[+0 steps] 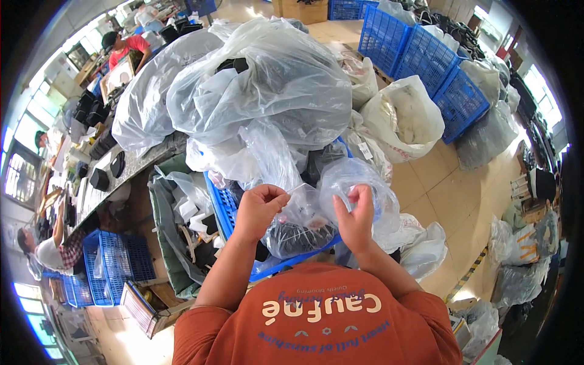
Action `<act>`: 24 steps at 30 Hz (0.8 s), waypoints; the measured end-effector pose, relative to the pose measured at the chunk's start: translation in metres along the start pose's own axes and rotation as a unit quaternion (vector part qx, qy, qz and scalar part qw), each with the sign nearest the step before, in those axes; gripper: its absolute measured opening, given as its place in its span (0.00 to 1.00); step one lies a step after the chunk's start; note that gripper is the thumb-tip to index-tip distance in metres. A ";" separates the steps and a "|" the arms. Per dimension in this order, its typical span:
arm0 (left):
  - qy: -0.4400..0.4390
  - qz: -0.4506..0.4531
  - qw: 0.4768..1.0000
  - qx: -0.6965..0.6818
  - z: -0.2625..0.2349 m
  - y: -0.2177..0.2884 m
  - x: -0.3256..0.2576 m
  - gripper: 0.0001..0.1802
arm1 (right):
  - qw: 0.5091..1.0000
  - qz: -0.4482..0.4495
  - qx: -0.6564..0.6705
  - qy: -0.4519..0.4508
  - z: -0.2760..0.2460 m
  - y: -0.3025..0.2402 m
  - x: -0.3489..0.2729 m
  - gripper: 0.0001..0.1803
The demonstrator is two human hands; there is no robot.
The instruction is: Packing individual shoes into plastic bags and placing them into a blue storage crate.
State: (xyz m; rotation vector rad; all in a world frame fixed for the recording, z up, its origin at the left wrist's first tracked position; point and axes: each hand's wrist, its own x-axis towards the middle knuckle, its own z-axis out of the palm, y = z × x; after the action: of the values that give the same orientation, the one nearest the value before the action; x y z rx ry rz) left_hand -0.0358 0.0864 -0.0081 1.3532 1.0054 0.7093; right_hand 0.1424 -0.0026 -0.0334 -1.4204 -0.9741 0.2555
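My left hand is closed in a pinch on an edge of a clear plastic bag. Opposite it, my right hand has its thumb and fingers closed on the same bag, whose crumpled part bulges out around that hand. Both hands hang over a blue plastic basket. Inside the basket, below my hands, lies a bundle of black items wrapped in clear plastic. More thin clear plastic trails up between my hands toward the pile beyond.
Large translucent sacks are heaped just ahead. A green-lined bin of scraps stands left, near a long worktable with people along it. Blue crates and an open white sack occupy the right, with tiled floor beside them.
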 end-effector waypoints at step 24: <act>0.161 0.377 0.835 0.368 0.004 0.007 -0.036 0.07 | 0.941 0.144 -0.007 -0.307 0.034 -0.015 -0.010 0.05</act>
State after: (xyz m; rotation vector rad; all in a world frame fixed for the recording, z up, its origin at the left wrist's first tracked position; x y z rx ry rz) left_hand -0.0465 0.0540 0.0051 2.4383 1.0417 1.2374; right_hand 0.1074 0.0118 -0.0286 -1.5264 -1.2621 0.9546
